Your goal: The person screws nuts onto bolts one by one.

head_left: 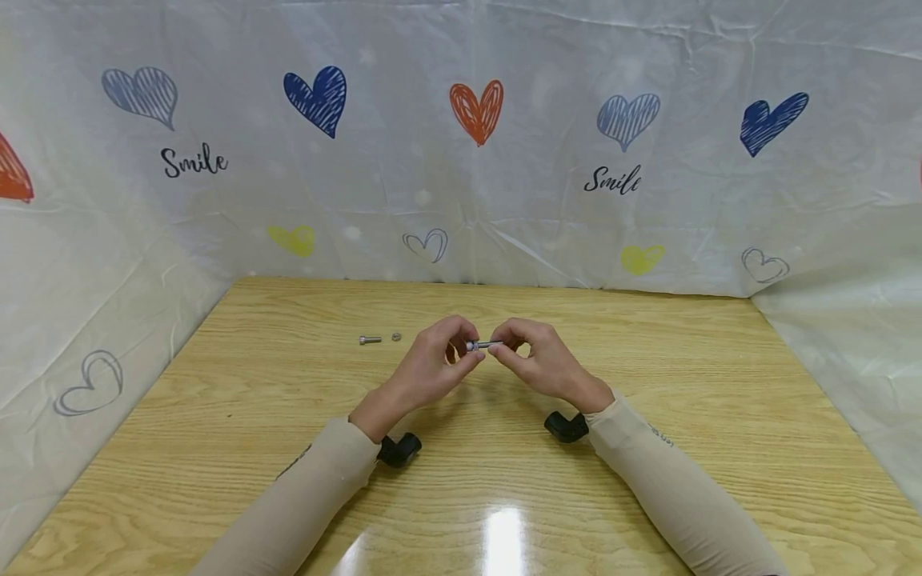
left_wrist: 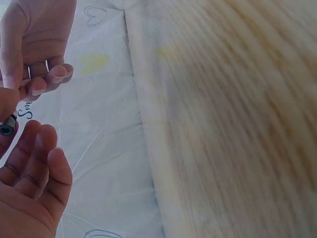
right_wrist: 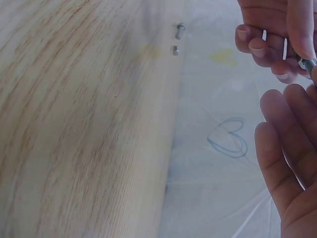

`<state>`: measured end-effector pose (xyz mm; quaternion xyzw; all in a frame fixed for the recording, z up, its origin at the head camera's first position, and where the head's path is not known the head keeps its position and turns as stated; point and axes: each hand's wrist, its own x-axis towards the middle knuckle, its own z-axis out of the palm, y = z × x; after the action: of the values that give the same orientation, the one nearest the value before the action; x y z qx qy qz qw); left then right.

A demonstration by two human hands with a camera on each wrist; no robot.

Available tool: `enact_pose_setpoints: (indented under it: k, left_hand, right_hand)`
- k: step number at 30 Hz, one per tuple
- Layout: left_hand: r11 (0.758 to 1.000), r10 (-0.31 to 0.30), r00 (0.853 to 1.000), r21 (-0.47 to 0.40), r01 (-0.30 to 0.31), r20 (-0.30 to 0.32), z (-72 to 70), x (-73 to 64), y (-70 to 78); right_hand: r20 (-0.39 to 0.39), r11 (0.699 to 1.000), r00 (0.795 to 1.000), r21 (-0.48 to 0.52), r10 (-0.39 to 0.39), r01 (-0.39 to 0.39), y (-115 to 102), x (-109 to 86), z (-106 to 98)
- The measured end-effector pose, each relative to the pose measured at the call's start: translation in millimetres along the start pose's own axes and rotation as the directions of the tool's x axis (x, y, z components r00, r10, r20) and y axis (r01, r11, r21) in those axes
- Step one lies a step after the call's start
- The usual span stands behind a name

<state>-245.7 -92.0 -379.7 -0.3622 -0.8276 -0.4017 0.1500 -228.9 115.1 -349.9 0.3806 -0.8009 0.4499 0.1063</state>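
A silver socket-head bolt (head_left: 485,345) lies roughly level between both hands, above the wooden table. My left hand (head_left: 430,364) pinches it by the head end with thumb and fingertips. From the other side, my right hand (head_left: 542,358) pinches the threaded end. A small nut (right_wrist: 302,63) sits on the bolt close to the left fingertips. The hex socket of the bolt head (left_wrist: 7,130) faces the left wrist camera. Fingers hide part of the shank. Left of the hands, a second bolt (head_left: 370,340) lies on the table beside a loose nut (head_left: 396,337).
The wooden table (head_left: 238,448) has a light grain and a glare spot near the front. White sheeting (head_left: 533,216) printed with hearts rises behind it and on both sides. Black mounts (head_left: 399,450) stick out at both wrists, under the beige sleeves (head_left: 317,488).
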Motion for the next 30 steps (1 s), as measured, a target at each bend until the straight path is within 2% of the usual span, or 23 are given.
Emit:
enact_pose_setpoints:
  k: [24, 30]
  left_hand:
    - [0.997, -0.079, 0.996, -0.019, 0.080, 0.049, 0.2, -1.2, -1.1]
    - [0.998, -0.060, 0.998, -0.026, 0.061, 0.037, 0.0, -0.9, -1.1]
  right_hand:
    - [0.008, 1.000, 1.000, -0.004, -0.013, 0.013, 0, -0.4, -1]
    - [-0.002, 1.000, 1.000, -0.003, -0.002, 0.002, 26, -1.2, 5]
